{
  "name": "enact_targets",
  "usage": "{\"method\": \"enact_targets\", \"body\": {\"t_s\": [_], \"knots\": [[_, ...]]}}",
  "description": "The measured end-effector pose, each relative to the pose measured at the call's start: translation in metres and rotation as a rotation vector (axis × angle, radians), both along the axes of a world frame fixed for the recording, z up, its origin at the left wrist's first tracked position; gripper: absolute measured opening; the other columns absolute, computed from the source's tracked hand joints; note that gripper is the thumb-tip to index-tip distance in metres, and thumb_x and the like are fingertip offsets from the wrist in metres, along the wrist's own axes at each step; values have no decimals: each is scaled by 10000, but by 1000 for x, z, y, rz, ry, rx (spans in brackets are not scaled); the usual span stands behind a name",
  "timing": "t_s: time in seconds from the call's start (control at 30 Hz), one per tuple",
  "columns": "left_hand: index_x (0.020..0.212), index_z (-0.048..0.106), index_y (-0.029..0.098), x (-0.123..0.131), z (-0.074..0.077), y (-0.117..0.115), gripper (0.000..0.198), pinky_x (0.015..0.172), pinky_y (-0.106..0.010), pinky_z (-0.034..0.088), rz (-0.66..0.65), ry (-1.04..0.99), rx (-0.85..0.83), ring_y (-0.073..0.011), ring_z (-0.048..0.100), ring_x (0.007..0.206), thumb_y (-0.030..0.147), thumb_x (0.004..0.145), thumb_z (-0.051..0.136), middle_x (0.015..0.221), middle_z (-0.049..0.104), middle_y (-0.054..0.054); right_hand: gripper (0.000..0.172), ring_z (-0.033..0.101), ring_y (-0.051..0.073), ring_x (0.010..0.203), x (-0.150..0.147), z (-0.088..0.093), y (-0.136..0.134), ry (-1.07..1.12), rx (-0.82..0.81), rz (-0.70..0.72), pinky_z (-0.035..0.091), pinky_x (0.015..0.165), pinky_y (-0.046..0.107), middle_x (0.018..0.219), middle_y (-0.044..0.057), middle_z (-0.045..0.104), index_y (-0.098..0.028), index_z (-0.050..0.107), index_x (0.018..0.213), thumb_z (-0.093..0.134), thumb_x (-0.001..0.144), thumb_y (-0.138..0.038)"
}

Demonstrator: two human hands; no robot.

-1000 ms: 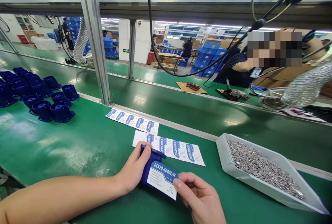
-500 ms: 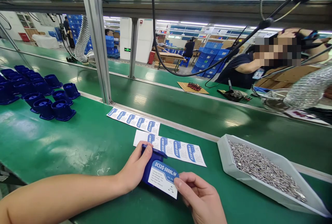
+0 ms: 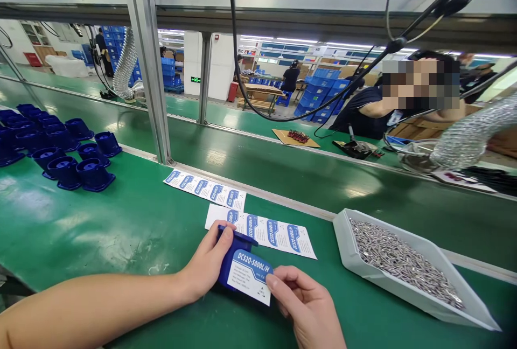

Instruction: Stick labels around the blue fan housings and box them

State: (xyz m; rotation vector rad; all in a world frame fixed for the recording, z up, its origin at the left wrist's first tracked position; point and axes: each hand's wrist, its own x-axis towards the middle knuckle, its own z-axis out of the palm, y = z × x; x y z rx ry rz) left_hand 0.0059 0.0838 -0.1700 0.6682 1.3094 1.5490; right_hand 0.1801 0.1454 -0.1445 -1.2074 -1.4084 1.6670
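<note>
My left hand (image 3: 210,257) is closed around a dark blue plastic housing (image 3: 226,272), its thumb on the flanged end. Over the housing's side lies a blue and white label (image 3: 249,277) printed "DC52Q-5000L/H". The thumb and fingers of my right hand (image 3: 305,303) pinch the right edge of this label. How much of the label touches the housing I cannot tell. Just beyond my hands a label sheet (image 3: 278,233) lies on the green bench, and a second label sheet (image 3: 205,188) sits behind it to the left.
Several blue housings (image 3: 95,174) stand on the left of the bench. A pale tray (image 3: 343,241) full of small metal pins (image 3: 404,257) is at the right. A metal post (image 3: 149,63) rises at the bench's back edge; a black cable (image 3: 236,42) hangs ahead. Across the bench sits a co-worker (image 3: 363,109).
The view has shifted slightly, so most things appear a little further left. My hands keep the same grip on the housing and the label. The co-worker's arm has moved.
</note>
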Motion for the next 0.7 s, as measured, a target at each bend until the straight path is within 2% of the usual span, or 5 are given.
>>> {"method": "enact_targets", "body": {"t_s": [0.17, 0.23, 0.37, 0.5, 0.7], "knots": [[1140, 538, 229, 1, -2, -1, 659, 883, -292, 504, -7, -18, 14, -182, 562, 983, 830, 870, 571, 1085, 629, -20, 571, 454, 70, 584, 3, -5, 5, -112, 142, 26, 401, 557, 184, 657, 39, 596, -120, 710, 740, 867, 667, -663], [1150, 529, 232, 1, -2, -1, 658, 880, -295, 508, -3, 4, 2, -184, 567, 987, 830, 877, 559, 1112, 629, -23, 600, 541, 100, 650, 3, -6, 6, -86, 188, 3, 468, 617, 191, 736, 31, 644, -149, 695, 997, 860, 702, -645], [1201, 507, 234, 1, -4, -3, 647, 930, -314, 507, -30, 86, 10, -206, 578, 1068, 807, 903, 546, 1181, 627, -41, 881, 660, 174, 1062, 1, -6, 2, 40, 228, 48, 565, 870, 256, 1245, 85, 672, -254, 416, 1461, 804, 779, -654], [1285, 472, 230, 2, -12, -8, 661, 976, -362, 496, -137, 170, 31, -229, 593, 1081, 782, 926, 539, 1193, 622, -66, 887, 600, 237, 1295, 0, -10, -1, 77, 87, 212, 508, 1115, 389, 1428, 109, 581, -270, 414, 1498, 777, 803, -685], [1338, 441, 232, -1, -20, -13, 565, 1056, -382, 443, -193, 380, 123, -236, 565, 1172, 694, 1012, 460, 1281, 581, -84, 799, 641, 268, 1244, -3, -17, 6, 113, 15, 358, 552, 1069, 417, 1361, 120, 629, -221, 530, 1379, 838, 764, -627]]}}
